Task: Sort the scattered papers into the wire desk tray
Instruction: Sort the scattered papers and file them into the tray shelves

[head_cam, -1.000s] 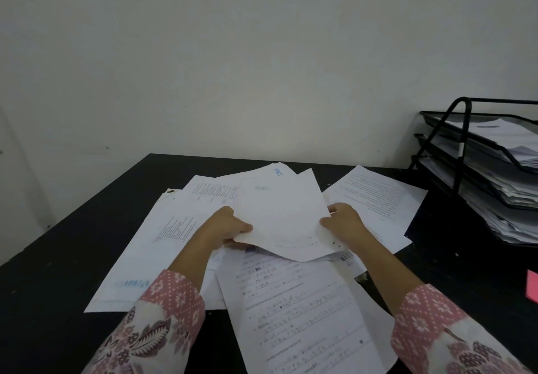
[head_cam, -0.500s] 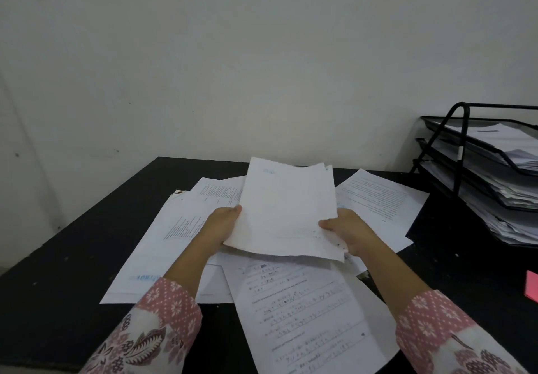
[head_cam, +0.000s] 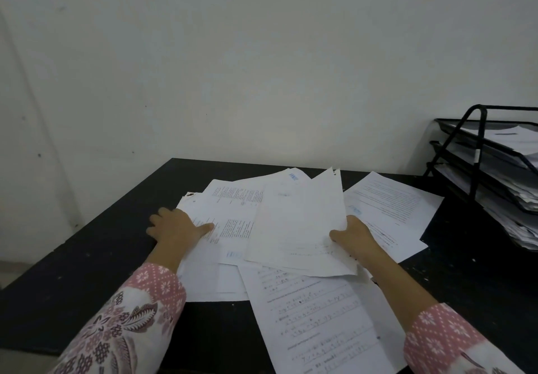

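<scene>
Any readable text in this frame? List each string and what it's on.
None can be read.
Blue stamp on the far sheet: blurred.
Blue stamp beside the right hand: blurred.
Printed columns on the sheet under the left hand: too small.
Handwritten lines on the near sheet: illegible.

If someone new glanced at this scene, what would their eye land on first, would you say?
Most likely the white sheet raised at the centre, gripped at its lower right edge by the right hand. Next, the scattered papers across the black desk, with the left hand resting flat on those at the left. At far right stands the wire desk tray, already holding papers.
</scene>
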